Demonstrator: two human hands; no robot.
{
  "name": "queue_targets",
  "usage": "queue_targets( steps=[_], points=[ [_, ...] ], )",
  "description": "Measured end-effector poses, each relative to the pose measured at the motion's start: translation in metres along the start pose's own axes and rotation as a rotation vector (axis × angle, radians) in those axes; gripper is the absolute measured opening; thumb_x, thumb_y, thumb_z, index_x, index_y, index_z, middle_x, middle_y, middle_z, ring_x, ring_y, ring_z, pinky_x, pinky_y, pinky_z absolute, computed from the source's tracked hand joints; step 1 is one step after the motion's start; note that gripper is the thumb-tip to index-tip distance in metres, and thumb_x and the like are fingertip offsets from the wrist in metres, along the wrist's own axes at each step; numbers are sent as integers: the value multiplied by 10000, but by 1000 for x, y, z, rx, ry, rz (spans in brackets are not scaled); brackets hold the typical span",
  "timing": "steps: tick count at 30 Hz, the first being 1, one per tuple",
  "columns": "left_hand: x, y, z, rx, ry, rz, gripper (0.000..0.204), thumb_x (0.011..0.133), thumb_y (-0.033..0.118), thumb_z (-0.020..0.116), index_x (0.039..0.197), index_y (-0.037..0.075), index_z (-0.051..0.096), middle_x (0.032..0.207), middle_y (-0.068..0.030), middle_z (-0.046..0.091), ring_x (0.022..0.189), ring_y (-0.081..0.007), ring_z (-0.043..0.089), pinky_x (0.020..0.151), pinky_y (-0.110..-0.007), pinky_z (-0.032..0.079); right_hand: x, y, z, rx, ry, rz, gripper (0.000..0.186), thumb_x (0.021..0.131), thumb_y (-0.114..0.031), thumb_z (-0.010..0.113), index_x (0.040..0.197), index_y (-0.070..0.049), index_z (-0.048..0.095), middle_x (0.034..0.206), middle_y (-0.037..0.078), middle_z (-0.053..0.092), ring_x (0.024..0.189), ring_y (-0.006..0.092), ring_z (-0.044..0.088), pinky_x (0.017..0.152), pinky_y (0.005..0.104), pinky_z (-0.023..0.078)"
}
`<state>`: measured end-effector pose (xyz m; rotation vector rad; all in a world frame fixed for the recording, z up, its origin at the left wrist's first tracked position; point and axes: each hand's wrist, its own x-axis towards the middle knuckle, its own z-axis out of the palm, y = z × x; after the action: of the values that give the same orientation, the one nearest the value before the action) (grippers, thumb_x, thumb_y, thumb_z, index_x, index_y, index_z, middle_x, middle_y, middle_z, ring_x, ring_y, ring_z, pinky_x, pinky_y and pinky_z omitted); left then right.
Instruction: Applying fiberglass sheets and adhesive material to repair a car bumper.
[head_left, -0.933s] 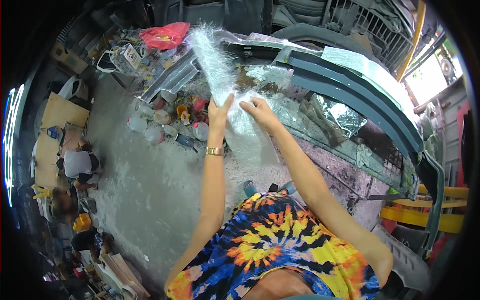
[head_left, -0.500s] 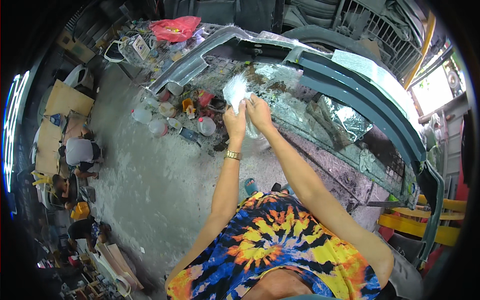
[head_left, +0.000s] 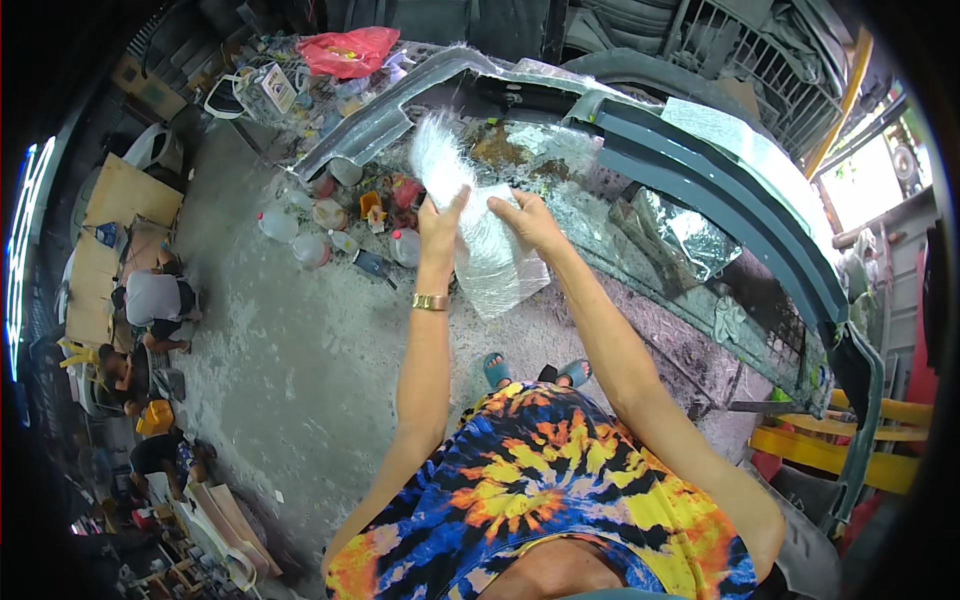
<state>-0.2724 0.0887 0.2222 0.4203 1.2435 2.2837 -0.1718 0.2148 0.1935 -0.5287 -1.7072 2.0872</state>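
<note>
In the middle of the view I hold white fibreglass mat with both hands. My left hand is closed on its left part, thumb on top, below a frayed tuft that rises toward the upper left. My right hand grips the right part a short way from the left hand. A wide piece of the mat hangs between and below my hands. Behind it is a long grey moulded panel, arched over a dirty workbench.
Plastic jugs cluster left of my hands, a red bag lies at the back, foil sits on the bench, and yellow parts are at the right. Several co-workers work beside boards at the left.
Half a second ago the mat was bunched between my hands, which were close together. Now my left hand has moved left, the hands are apart and the mat is spread out again.
</note>
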Motion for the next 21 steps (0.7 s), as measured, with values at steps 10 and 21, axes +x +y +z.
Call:
queue_targets(
  steps=[10,21],
  points=[
    [-24,-15,13,1129,63,305,294,900,206,683,1010,-67,690,908,-118,737,794,-152,668,721,-315,509,17,25,16,-193,348,-230,378,911,-331,653,790,27,637,609,108,585,589,151,502,601,349,451],
    [-25,-42,30,-182,242,116,390,984,209,588,1269,-45,511,1177,-126,629,973,-194,651,829,-342,553,18,10,49,976,482,48,243,998,-294,553,977,-53,568,861,59,625,721,201,637,710,391,571]
  ],
)
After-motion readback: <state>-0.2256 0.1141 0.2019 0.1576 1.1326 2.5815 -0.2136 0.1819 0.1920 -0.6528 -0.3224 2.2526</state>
